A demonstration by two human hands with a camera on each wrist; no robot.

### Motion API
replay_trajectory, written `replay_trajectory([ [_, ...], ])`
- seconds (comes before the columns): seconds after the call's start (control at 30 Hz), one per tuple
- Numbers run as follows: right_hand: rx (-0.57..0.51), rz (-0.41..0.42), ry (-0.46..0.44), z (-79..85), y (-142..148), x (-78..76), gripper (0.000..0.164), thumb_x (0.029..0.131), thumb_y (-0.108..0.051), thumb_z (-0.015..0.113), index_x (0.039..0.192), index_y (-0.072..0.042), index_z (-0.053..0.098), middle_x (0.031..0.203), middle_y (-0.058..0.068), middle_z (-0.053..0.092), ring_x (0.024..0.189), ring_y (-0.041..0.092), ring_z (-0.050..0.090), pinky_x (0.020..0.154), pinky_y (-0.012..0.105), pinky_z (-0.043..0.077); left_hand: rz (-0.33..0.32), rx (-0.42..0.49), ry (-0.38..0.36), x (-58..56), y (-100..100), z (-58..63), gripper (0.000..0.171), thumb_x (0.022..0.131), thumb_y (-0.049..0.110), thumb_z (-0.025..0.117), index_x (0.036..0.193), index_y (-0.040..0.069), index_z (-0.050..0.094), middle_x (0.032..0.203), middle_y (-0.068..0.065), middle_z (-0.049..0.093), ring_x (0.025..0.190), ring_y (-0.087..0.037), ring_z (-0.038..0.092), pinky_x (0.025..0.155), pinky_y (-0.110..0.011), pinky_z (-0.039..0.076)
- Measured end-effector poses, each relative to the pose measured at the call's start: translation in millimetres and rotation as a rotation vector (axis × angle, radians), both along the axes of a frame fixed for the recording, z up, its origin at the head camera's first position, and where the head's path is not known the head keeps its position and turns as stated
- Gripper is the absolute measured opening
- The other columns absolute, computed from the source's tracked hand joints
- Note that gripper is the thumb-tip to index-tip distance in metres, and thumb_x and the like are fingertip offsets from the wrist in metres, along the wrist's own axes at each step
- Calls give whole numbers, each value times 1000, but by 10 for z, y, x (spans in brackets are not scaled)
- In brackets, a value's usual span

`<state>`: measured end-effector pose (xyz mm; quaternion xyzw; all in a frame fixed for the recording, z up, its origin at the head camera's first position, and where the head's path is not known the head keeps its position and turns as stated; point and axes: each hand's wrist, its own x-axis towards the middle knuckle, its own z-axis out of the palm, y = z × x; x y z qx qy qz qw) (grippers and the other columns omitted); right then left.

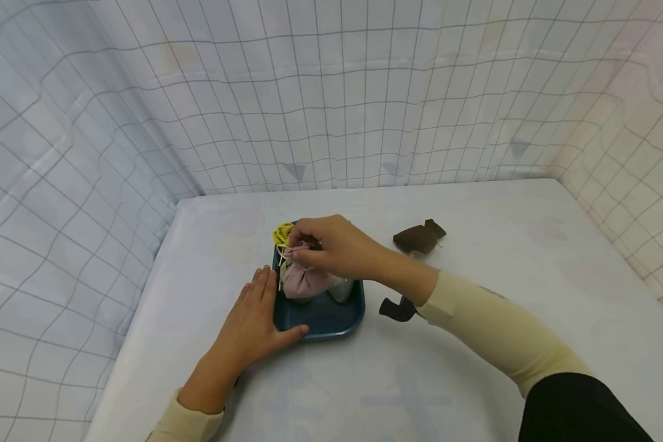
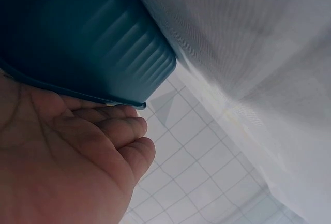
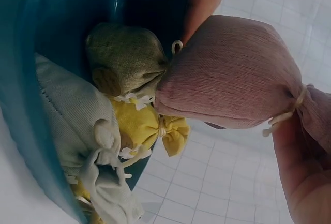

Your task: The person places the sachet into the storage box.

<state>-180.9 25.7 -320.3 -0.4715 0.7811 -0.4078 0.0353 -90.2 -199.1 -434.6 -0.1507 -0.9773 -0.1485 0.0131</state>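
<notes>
My right hand (image 1: 345, 248) pinches a pink cloth drawstring pouch (image 3: 227, 69) by its tied neck, above a dark blue-green tray (image 1: 320, 316). The pouch's full body hangs below the fingers. In the right wrist view, an olive-green pouch (image 3: 126, 53), a yellow pouch (image 3: 135, 123) and a pale grey pouch (image 3: 77, 102) lie in the tray. My left hand (image 1: 251, 328) rests along the tray's left side, fingers extended and thumb by the front rim. In the left wrist view, its fingers (image 2: 121, 128) touch the rim from outside.
To the right of the tray lies a brown pouch (image 1: 414, 238) on the white table (image 1: 503, 245). A black cloth piece (image 1: 398, 310) lies nearer, partly hidden by my right forearm. Grid-patterned curtains (image 1: 331, 110) enclose the table at the back and sides.
</notes>
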Motion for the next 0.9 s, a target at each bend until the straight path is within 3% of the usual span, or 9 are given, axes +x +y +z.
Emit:
replay_trajectory([
  [0.57,180,45,-110,-110,-194,26,4,97,-17,64,96,-13,65,80,-6,60,68,8,54,61,23,46,-14,18,21,9,-2,10,124,78,83,53,156,-5,14,161,-25,16,149,-38,13,115,-58,21],
  [0.9,251,91,-146,-271,-326,7,3,96,-15,64,95,-13,65,79,-5,59,70,9,53,61,23,44,-48,39,89,11,-13,-29,115,81,75,62,157,-1,19,159,-27,20,148,-40,17,114,-58,24],
])
